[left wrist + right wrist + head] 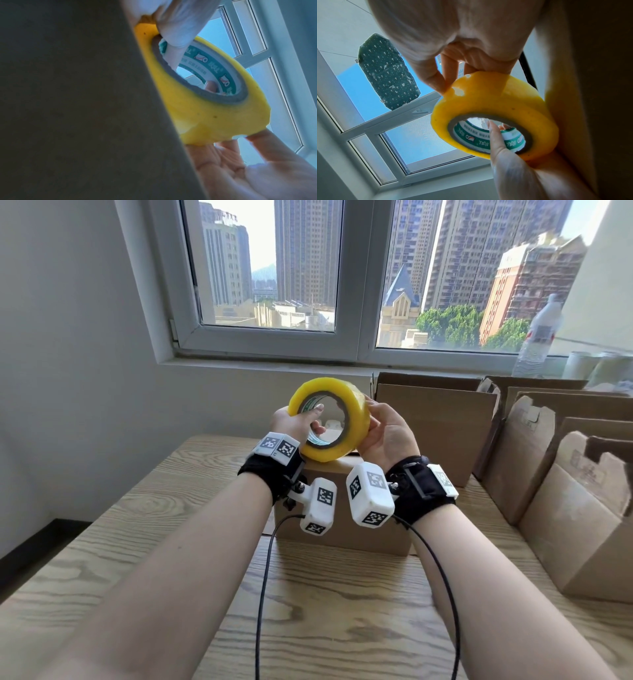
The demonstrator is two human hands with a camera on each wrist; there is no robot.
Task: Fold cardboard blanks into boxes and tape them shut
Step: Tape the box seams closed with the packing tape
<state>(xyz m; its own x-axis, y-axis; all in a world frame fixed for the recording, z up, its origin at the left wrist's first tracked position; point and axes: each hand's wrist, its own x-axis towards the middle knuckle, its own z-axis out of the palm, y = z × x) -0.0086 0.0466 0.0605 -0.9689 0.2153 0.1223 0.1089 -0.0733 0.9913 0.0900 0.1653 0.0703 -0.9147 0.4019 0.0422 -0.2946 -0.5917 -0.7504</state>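
I hold a yellow tape roll upright in the air, above a closed cardboard box on the table. My left hand grips the roll's left side with its thumb hooked through the core. My right hand cups the right side. In the right wrist view the right hand pinches the outer layer of the tape roll with thumb and fingertips. In the left wrist view the left hand's thumb reaches into the core of the tape roll.
Several open-topped cardboard boxes stand along the right of the wooden table, up to its right edge. A plastic water bottle stands on the window sill behind them. Wrist-camera cables hang over the near table.
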